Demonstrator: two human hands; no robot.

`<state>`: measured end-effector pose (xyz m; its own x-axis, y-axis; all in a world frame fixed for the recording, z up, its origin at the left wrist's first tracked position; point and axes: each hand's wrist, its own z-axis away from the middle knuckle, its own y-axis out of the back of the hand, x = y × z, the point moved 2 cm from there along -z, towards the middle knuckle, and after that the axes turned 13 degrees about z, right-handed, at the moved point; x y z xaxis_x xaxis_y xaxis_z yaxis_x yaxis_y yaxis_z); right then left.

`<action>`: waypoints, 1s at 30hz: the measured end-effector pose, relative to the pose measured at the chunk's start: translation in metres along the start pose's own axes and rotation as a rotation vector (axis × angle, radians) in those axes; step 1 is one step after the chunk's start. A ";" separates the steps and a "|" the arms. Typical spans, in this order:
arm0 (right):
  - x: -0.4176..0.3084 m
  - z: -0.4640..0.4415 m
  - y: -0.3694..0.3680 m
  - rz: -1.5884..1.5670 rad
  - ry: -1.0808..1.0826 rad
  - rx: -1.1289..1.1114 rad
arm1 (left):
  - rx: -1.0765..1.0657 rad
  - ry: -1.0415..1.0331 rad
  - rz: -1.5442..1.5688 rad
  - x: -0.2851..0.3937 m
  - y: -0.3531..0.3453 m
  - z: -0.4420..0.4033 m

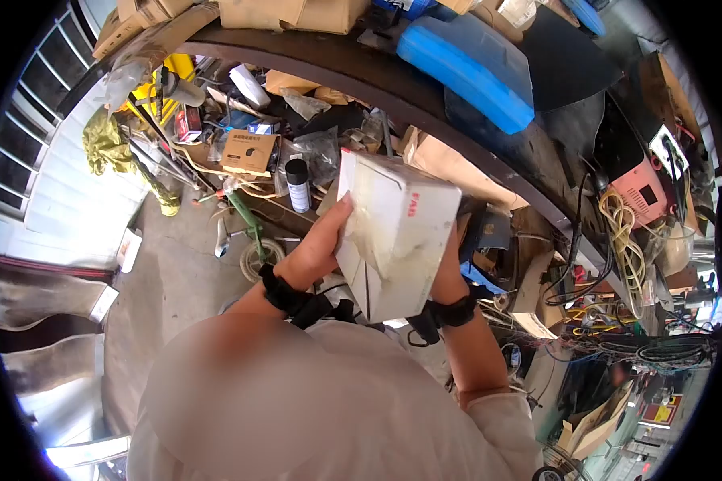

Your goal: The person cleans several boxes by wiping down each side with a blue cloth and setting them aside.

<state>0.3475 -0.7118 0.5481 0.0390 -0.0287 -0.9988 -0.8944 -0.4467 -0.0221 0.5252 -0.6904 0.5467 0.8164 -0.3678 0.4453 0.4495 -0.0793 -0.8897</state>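
Observation:
A white cardboard box with red "FAG" lettering is held up in front of my chest, tilted, its surface stained and yellowed. Against its left side, my left hand grips with the thumb showing at the edge; most of the fingers are behind the box. My right hand clasps the opposite side, largely hidden by the box. Black straps circle both wrists. Just beyond the left hand stands a spray can with a black cap, near a brown printed carton.
Above the box runs the dark shelf edge, carrying a blue plastic case. A pink device and coiled cable lie to the right. On the left, a small wheel with a green frame rests on the concrete floor.

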 end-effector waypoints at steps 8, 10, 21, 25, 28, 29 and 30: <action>0.014 -0.002 -0.012 0.434 -0.010 -0.132 | -0.187 -0.018 0.292 0.004 0.060 0.004; 0.007 -0.003 -0.014 0.731 -0.003 -0.160 | -0.222 0.004 0.302 0.013 0.060 0.012; 0.033 0.023 0.056 -0.054 -0.210 -0.069 | -0.337 -0.052 0.503 0.038 0.032 0.024; 0.080 0.021 0.029 -0.348 -0.204 0.015 | -0.276 0.025 0.408 0.011 0.063 0.002; 0.058 0.015 -0.001 -0.010 0.010 -0.071 | -0.020 -0.021 0.129 -0.004 0.041 -0.007; 0.066 0.022 0.009 0.021 0.006 -0.070 | 0.063 0.009 0.071 -0.007 0.031 -0.010; 0.072 0.027 0.019 0.027 -0.007 -0.052 | 0.095 0.054 0.129 -0.013 0.037 -0.009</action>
<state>0.3216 -0.6983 0.4749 0.0117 -0.0358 -0.9993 -0.8706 -0.4919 0.0074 0.5275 -0.6970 0.5072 0.8501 -0.4184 0.3197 0.3768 0.0591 -0.9244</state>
